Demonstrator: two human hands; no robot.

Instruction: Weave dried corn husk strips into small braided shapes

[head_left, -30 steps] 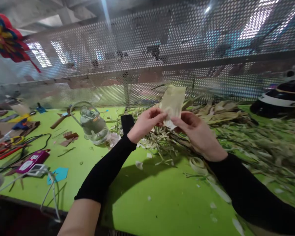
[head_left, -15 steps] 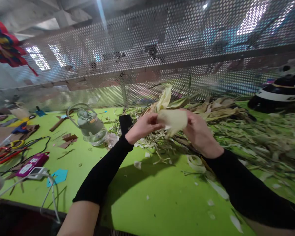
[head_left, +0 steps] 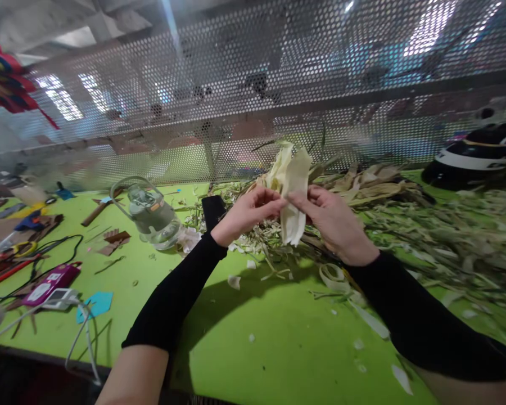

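A pale strip of corn husk [head_left: 296, 174] stands upright between my hands, its lower end hanging loose and creased. My right hand [head_left: 335, 222] pinches it at mid-length between thumb and fingers. From the other side, my left hand [head_left: 253, 208] is closed with thumb and fingertips at the strip's left edge. Behind them rises another bunch of yellowish husk [head_left: 278, 166]; whether my left fingers also hold it, I cannot tell. Shredded husk scraps [head_left: 265, 247] lie under both hands on the green table [head_left: 253, 349].
To the left stand a clear jug [head_left: 154, 216] and a dark phone-like slab [head_left: 213, 211]. Farther left are a hammer [head_left: 96, 214], a purple power strip [head_left: 53, 284] with cables, and scissors [head_left: 23, 249]. Dried husks [head_left: 371, 185] and green shreds [head_left: 459, 247] cover the right side. A perforated metal screen [head_left: 244, 112] runs behind.
The husk strip has turned from lying sideways between my hands to standing upright. My right hand has shifted slightly left, nearer my left fingers.
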